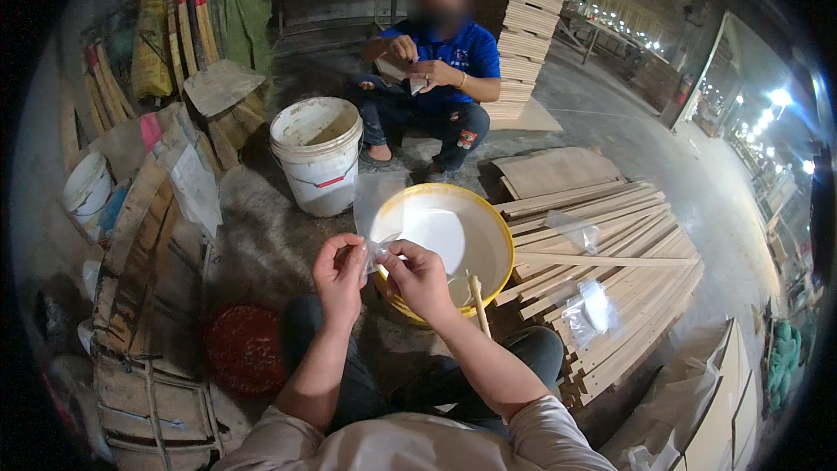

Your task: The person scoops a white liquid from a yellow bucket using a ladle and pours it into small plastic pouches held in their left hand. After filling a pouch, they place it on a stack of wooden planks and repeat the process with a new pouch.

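A clear plastic bag (377, 199) is stretched between my hands, its sheet rising above them. My left hand (338, 277) pinches one side of the gathered plastic, and my right hand (422, 281) grips the other side close by. Both are over the near left rim of a yellow-rimmed bucket (509, 240). White material, either liquid or paste, shows in that bucket. A wooden stick (479, 303) leans at its near rim, beside my right wrist.
A pile of wooden slats (610, 262) lies right, with clear plastic packets (596, 307) on top. A white bucket (318, 187) stands ahead left. Facing me sits a co-worker in a blue shirt (479, 57), handling a small item. A red round lid (246, 349) lies left.
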`<action>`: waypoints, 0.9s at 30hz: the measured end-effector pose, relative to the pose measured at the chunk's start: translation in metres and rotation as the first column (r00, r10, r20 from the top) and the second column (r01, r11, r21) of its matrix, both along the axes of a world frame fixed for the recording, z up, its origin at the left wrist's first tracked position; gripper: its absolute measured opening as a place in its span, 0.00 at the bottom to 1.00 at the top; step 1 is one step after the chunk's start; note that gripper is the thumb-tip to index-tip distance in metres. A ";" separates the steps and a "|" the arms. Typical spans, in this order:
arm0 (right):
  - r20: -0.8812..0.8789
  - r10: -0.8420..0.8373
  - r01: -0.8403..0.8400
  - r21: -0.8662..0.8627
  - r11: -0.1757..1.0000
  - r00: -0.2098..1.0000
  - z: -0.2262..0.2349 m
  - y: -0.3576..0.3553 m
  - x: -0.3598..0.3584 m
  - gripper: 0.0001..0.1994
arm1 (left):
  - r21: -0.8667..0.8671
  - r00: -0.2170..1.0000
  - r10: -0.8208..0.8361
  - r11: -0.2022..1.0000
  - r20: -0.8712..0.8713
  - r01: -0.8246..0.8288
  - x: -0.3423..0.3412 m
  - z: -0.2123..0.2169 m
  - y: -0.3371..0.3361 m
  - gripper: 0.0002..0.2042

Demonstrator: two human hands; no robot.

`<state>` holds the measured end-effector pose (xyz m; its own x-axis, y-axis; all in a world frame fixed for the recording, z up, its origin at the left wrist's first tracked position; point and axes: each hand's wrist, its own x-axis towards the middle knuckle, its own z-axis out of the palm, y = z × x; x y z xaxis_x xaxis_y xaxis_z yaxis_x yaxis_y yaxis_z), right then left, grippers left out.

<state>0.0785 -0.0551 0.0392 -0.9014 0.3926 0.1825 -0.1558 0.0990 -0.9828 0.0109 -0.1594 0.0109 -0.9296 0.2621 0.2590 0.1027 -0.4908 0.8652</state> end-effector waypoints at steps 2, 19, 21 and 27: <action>-0.030 0.202 -0.193 -0.457 0.868 0.979 0.009 0.000 0.002 0.07 | -0.175 0.987 0.056 0.981 -0.154 -0.082 0.001 0.005 -0.004 0.03; -0.070 0.544 -0.290 -0.898 0.330 0.836 0.004 0.001 -0.005 0.13 | 0.158 0.640 -0.738 0.673 0.214 0.722 -0.040 -0.038 -0.053 0.14; -0.050 0.529 -0.289 -0.879 0.379 0.847 0.000 0.006 -0.004 0.14 | -0.041 0.703 -0.684 0.710 0.195 0.703 -0.032 -0.017 -0.053 0.13; -0.063 0.555 -0.403 -0.756 0.516 0.829 -0.005 0.002 -0.007 0.14 | 0.285 0.697 -0.539 0.842 0.472 0.458 -0.005 0.018 -0.036 0.06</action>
